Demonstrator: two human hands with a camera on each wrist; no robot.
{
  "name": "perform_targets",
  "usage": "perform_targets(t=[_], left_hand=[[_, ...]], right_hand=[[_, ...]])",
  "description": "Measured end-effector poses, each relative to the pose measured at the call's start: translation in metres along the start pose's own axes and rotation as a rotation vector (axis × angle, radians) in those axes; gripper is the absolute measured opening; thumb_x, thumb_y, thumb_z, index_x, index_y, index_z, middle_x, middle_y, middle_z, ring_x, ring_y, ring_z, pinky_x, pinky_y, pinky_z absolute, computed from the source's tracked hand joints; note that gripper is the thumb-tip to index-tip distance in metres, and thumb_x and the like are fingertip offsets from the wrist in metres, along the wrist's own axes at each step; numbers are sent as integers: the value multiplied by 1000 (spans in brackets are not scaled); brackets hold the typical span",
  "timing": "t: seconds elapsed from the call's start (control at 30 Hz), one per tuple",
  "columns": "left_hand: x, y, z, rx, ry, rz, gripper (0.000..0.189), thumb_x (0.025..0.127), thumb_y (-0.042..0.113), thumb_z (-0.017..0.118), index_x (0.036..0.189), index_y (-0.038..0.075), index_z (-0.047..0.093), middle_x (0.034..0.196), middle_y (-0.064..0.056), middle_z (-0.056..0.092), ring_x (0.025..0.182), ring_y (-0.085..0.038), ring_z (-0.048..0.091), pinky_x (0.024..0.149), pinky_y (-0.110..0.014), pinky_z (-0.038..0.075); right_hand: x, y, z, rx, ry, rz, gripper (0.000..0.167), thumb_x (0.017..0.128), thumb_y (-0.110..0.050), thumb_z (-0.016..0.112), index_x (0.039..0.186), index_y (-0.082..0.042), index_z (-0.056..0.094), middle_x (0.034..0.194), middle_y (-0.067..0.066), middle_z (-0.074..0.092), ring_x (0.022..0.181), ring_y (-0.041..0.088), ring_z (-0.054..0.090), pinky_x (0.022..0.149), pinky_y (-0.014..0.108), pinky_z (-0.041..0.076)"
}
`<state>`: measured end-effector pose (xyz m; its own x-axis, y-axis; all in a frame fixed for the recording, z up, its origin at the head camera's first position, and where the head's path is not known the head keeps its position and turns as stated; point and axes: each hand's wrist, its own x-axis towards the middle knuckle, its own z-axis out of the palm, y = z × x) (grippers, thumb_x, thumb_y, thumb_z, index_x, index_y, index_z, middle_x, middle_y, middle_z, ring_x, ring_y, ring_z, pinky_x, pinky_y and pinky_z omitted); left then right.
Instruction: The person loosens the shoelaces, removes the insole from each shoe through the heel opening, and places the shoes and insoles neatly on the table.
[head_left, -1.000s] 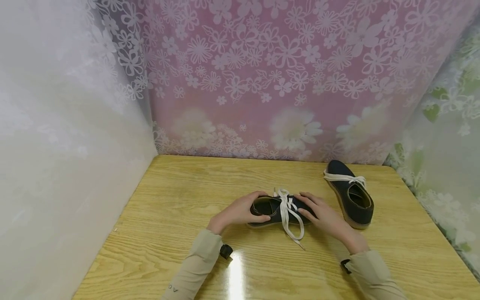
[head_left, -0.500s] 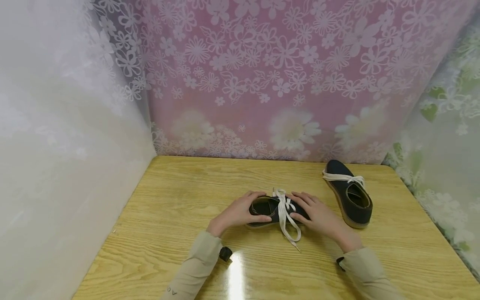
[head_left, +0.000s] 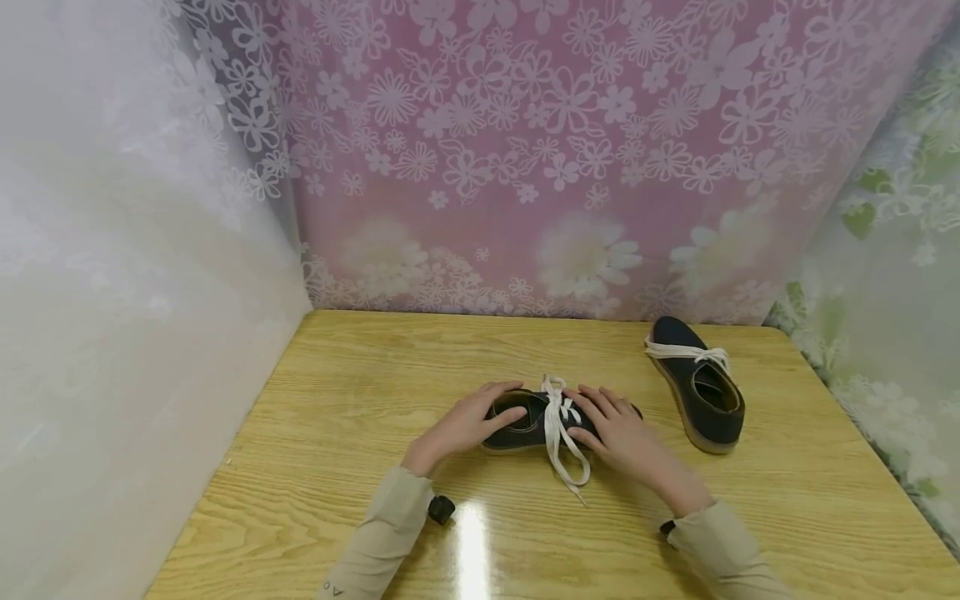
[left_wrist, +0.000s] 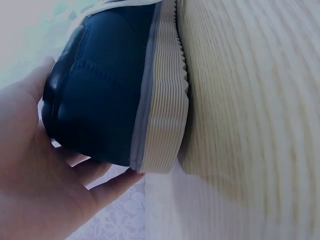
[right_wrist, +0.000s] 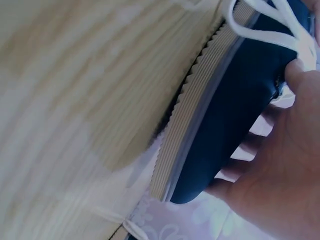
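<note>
A navy lace-up shoe (head_left: 528, 437) stands sole-down on the wooden table, toe to the right. Its white laces (head_left: 553, 427) are tied in a bow, with a long loop and a tip trailing over the near side. Around the heel end is my left hand (head_left: 461, 427), thumb over the shoe's opening and fingers at the far side. The left wrist view shows the heel (left_wrist: 102, 105) and ribbed tan sole (left_wrist: 162, 115) close up. My right hand (head_left: 621, 435) holds the toe part from above, its thumb beside the laces and fingers across the front.
A matching navy shoe (head_left: 684, 375) lies toward the back right of the table (head_left: 360, 367), its white lace wrapped across the toe. Flowered pink cloth (head_left: 480, 208) hangs behind, with pale sheets at both sides.
The shoe and both hands have shifted slightly left. My right hand has slid along the toe toward the laces. My left thumb has moved from the near side to over the opening.
</note>
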<state>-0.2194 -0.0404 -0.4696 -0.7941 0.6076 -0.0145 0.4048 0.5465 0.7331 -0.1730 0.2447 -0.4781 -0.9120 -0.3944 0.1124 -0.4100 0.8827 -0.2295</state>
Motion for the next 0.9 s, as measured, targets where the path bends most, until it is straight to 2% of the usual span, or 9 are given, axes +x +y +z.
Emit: perform_targets(t=[0.17, 0.33, 0.53, 0.9], left_hand=[[-2, -1, -2, 3, 43, 12, 53, 108, 43, 46, 157, 23, 39, 158, -1, 41, 144, -26, 42, 113, -50, 38], [-2, -5, -2, 19, 72, 62, 46, 112, 32, 39, 154, 15, 44, 154, -5, 47, 143, -28, 43, 115, -50, 36], [-4, -9, -4, 35, 82, 89, 44, 113, 28, 37, 152, 11, 46, 153, -7, 49, 142, -29, 44, 115, -50, 37], [-14, -11, -9, 54, 122, 99, 39, 112, 25, 39, 145, 9, 55, 145, -7, 57, 137, -29, 51, 112, -49, 40]], right_hand=[[0, -12, -3, 5, 15, 12, 63, 104, -45, 54, 157, -15, 39, 154, 24, 41, 139, 55, 36, 110, 70, 30], [-2, -21, -3, -29, 25, 21, 62, 104, -46, 54, 156, -15, 41, 151, 24, 44, 135, 54, 42, 108, 69, 34], [-2, -30, -3, -30, 46, 24, 60, 103, -46, 56, 153, -14, 45, 148, 24, 47, 132, 54, 45, 102, 73, 37], [-2, -43, -1, -32, 33, 23, 61, 102, -46, 57, 153, -14, 45, 149, 24, 47, 132, 54, 45, 104, 71, 37]])
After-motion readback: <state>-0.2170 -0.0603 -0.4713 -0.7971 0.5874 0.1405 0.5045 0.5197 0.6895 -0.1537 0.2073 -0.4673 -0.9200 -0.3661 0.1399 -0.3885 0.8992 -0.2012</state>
